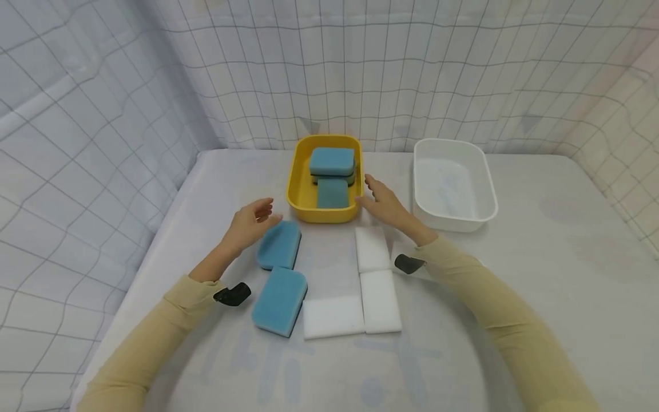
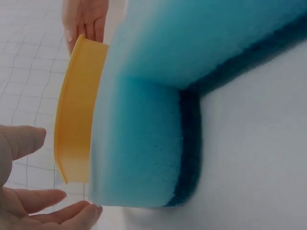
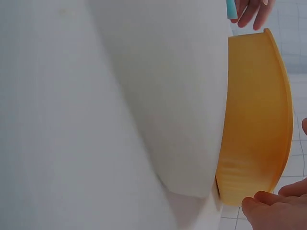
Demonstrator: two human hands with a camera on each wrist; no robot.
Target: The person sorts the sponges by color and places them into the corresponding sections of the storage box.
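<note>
My left hand (image 1: 252,223) hovers at the far blue sponge (image 1: 282,246), its thumb overlapping the sponge's corner in the head view. Nothing lies between its parted thumb and fingers in the left wrist view. A second blue sponge (image 1: 280,300) with a dark underside lies just nearer. Beside the right wall of the yellow tub (image 1: 324,216) is my right hand (image 1: 383,203), fingers relaxed and holding nothing, fingertips right at the rim. Inside the tub, a blue sponge (image 1: 332,160) sits on top of another, and a sponge with its dark green side up (image 1: 332,194) lies in front.
Three white sponges lie near the middle: one upright in line (image 1: 373,249), one below it (image 1: 380,301), one crosswise (image 1: 333,317). An empty white tub (image 1: 453,223) stands at the back right. A grid-patterned curtain (image 1: 391,74) rises behind the white table (image 1: 540,240).
</note>
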